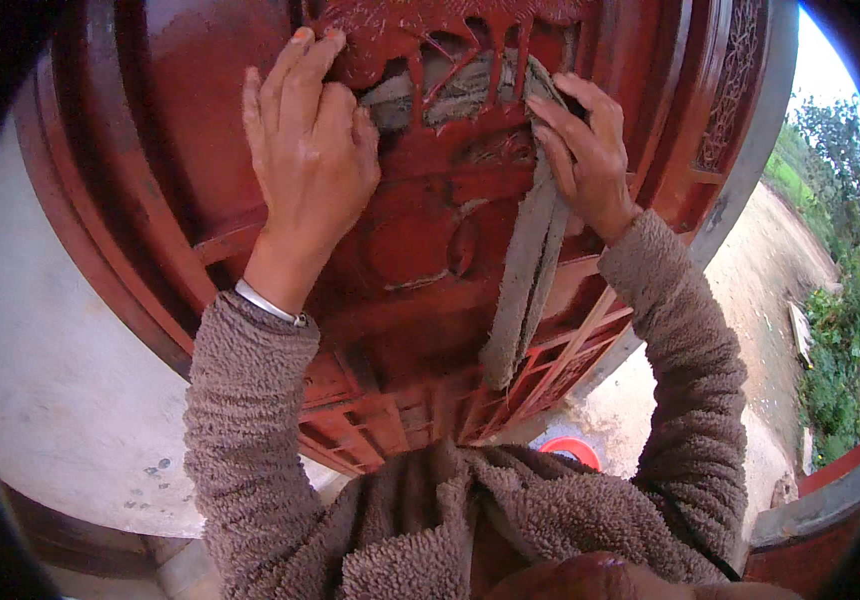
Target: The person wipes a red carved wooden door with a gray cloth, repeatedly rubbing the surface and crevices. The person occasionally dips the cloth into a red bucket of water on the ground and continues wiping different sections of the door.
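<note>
A grey-brown cloth (526,277) runs behind the legs of a raised carved animal figure (418,82) on a red-painted wooden door (415,240). My right hand (587,139) pinches this cloth at the right of the carving, and its loose end hangs down over the lower panel. At the carving's left side is my left hand (313,135), back toward me, with a metal bangle at the wrist. Two of its fingertips rest on the wood near the carving's edge. The other fingers bend toward the cloth, and whether they grip it is hidden.
A pale wall (77,322) flanks the door on the left. Lattice woodwork (730,90) stands at the right. Below, a red basin (571,452) sits on the ground. Further right are a dirt path (760,247), green plants (846,375) and a low ledge (820,510).
</note>
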The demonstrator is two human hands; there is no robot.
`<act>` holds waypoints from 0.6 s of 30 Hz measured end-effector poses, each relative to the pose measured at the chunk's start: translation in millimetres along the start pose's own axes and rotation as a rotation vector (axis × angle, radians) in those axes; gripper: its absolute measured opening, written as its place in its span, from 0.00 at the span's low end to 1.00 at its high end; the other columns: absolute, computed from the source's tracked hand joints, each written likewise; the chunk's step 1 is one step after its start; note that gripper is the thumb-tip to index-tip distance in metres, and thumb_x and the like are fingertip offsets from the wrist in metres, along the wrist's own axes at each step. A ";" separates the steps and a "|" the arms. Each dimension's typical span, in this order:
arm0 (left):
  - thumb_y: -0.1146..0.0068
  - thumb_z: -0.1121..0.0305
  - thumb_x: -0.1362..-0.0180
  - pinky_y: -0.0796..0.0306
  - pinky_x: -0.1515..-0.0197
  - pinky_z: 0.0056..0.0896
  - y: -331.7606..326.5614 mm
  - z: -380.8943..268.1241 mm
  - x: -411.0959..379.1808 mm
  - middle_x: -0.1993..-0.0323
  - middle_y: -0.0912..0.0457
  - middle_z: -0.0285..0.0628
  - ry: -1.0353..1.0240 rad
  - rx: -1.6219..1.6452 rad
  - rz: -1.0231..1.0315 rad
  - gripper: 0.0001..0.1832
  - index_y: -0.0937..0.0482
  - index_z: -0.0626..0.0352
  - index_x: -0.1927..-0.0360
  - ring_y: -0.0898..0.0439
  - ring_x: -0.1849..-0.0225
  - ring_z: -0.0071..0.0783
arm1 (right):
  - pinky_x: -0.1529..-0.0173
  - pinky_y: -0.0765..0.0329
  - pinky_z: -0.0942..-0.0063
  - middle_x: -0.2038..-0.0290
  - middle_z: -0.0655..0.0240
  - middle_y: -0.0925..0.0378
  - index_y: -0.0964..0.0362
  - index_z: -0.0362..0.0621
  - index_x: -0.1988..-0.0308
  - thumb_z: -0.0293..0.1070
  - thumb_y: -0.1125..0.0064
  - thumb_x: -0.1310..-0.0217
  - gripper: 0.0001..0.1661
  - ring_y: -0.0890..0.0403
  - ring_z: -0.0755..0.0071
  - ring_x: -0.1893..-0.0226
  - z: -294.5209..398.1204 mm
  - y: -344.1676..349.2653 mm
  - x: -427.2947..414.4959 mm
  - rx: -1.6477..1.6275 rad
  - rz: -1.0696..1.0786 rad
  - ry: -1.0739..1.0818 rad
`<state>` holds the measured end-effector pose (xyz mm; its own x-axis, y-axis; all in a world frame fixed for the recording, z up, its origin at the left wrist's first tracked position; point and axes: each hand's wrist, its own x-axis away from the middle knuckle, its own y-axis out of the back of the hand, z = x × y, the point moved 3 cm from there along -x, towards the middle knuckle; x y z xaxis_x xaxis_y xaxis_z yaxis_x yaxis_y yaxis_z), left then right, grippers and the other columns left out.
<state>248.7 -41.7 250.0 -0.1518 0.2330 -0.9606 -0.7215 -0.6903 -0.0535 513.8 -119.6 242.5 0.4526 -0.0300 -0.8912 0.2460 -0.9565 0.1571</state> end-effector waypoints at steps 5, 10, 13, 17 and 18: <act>0.39 0.81 0.49 0.36 0.30 0.56 5.1 5.1 4.1 0.39 0.24 0.51 0.018 0.164 -0.117 0.06 0.25 0.63 0.69 0.30 0.31 0.57 | 0.41 0.24 0.57 0.48 0.55 0.20 0.20 0.43 0.47 0.21 0.33 0.42 0.21 0.20 0.47 0.47 13.0 2.5 4.7 -0.089 -0.051 -0.194; 0.37 0.81 0.47 0.32 0.33 0.54 11.5 8.2 5.9 0.41 0.23 0.56 0.054 0.149 -0.202 0.06 0.25 0.65 0.70 0.28 0.33 0.60 | 0.50 0.19 0.67 0.56 0.57 0.17 0.20 0.40 0.51 0.17 0.36 0.40 0.17 0.16 0.53 0.57 -27.7 6.9 -42.6 0.146 -0.050 -0.019; 0.36 0.79 0.45 0.31 0.35 0.52 10.3 17.0 12.0 0.43 0.22 0.58 0.173 0.253 -0.297 0.06 0.24 0.66 0.70 0.27 0.34 0.58 | 0.52 0.19 0.68 0.58 0.59 0.17 0.19 0.40 0.53 0.17 0.36 0.41 0.15 0.15 0.54 0.59 -36.2 -2.0 -72.8 0.152 -0.186 0.136; 0.35 0.77 0.41 0.30 0.36 0.49 14.1 20.1 14.7 0.47 0.20 0.59 0.277 0.241 -0.324 0.07 0.23 0.66 0.70 0.26 0.36 0.55 | 0.48 0.20 0.65 0.55 0.57 0.18 0.20 0.40 0.51 0.18 0.35 0.42 0.18 0.16 0.53 0.54 -30.4 -11.6 -57.0 0.060 -0.171 0.089; 0.35 0.77 0.41 0.29 0.37 0.48 14.6 19.9 15.3 0.48 0.20 0.59 0.272 0.215 -0.311 0.07 0.23 0.66 0.70 0.25 0.36 0.54 | 0.46 0.21 0.65 0.54 0.56 0.18 0.20 0.40 0.50 0.18 0.35 0.42 0.19 0.17 0.52 0.52 -22.9 -10.2 -48.2 0.027 -0.127 0.054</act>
<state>222.5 -34.6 239.9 0.2556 0.1986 -0.9462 -0.8330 -0.4515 -0.3198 509.2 -101.8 293.6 0.4646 0.1068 -0.8790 0.2817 -0.9589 0.0324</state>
